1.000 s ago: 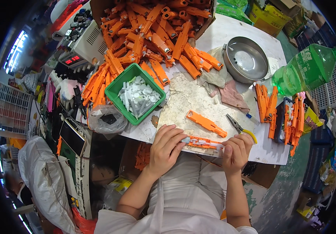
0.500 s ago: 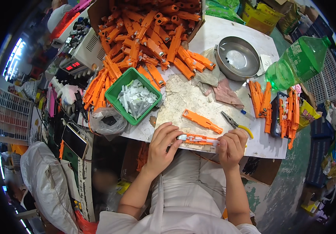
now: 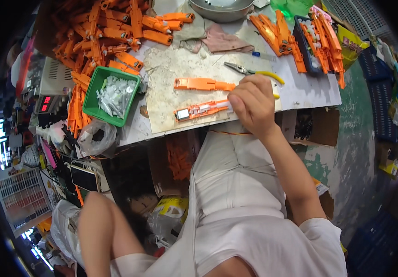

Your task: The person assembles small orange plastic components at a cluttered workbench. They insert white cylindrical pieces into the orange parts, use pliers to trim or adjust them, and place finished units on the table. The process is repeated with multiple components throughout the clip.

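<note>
My right hand (image 3: 254, 102) is closed in a pinch at the right end of an orange plastic casing half (image 3: 202, 111), which lies open side up near the table's front edge. Inside it show white parts and a shiny metal piece at the left end; my fingers hide its right tip. Just beyond lies a second orange casing piece (image 3: 203, 84). Pliers with yellow handles (image 3: 243, 69) rest behind my right hand. My left arm (image 3: 98, 207) is bent at the lower left, and its hand is out of the picture.
A green tray (image 3: 89, 110) of small white and clear parts stands left, beside a clear plastic bag (image 3: 96, 138). Orange casings (image 3: 95, 27) are heaped behind it. At the right are more casings (image 3: 273, 32) and a dark bin (image 3: 307, 51). A metal bowl (image 3: 222, 11) and pink cloth (image 3: 224, 40) lie farther back.
My left hand has let go of the casing's left end and left the picture. The casing now lies on the table, my right hand still at its right end. The view has shifted.
</note>
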Motion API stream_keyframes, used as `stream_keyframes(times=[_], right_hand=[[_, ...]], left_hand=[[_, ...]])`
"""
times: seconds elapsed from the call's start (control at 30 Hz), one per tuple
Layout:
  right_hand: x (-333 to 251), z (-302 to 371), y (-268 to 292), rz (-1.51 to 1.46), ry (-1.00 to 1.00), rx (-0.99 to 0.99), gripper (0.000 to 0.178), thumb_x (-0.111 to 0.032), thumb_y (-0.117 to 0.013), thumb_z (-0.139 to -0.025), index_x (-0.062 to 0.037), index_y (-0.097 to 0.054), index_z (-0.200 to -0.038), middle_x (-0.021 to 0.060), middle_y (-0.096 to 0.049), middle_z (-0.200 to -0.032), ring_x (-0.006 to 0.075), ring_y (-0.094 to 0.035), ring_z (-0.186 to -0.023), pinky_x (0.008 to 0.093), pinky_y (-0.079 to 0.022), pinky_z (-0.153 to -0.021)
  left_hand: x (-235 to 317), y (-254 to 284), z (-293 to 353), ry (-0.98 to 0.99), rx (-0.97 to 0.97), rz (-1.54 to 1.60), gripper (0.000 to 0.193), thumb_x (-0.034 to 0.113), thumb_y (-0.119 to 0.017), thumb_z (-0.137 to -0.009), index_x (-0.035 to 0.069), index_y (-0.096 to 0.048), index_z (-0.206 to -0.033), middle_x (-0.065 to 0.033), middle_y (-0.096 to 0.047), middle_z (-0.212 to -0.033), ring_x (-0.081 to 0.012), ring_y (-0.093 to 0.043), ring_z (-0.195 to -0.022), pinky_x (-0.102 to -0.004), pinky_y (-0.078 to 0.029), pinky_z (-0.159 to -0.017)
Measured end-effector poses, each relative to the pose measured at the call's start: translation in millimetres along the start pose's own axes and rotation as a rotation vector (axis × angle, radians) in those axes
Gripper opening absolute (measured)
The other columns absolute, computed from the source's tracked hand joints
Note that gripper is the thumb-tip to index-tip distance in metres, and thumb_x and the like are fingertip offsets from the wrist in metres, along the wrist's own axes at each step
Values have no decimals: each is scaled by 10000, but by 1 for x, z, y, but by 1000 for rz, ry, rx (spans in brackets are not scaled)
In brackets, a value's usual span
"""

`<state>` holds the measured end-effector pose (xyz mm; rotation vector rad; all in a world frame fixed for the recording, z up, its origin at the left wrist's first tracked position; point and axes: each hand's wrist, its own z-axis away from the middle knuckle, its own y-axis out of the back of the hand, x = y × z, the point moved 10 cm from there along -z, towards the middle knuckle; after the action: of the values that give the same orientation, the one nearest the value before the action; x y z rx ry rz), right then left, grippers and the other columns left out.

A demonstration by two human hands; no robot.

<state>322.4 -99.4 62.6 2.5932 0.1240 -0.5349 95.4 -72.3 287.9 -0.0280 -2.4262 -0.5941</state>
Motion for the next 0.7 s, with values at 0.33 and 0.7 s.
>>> stream_keyframes(times=[0.33, 0.7], right_hand=[[-7, -5, -3, -8, 16, -17, 140, -170, -663, -808, -64, -616, -730, 32, -575, -718, 216, -547, -781, 375, -413, -733], [-5, -5, -3, -17, 4, -12, 125, -153, -662, -805, -57, -620, -735, 38, -580, -720, 223, -550, -786, 377, -420, -738]], left_hand=[[17, -36, -10, -35, -179, -79, 374, 263, -619, -833, 40, -541, -1122, -79, -570, -1069, -226, -540, -903, -410, -431, -847], [24, -44, -6, -67, -229, -29, 336, 215, -541, -862, 24, -544, -1138, -117, -564, -1108, -268, -541, -964, -452, -432, -879]])
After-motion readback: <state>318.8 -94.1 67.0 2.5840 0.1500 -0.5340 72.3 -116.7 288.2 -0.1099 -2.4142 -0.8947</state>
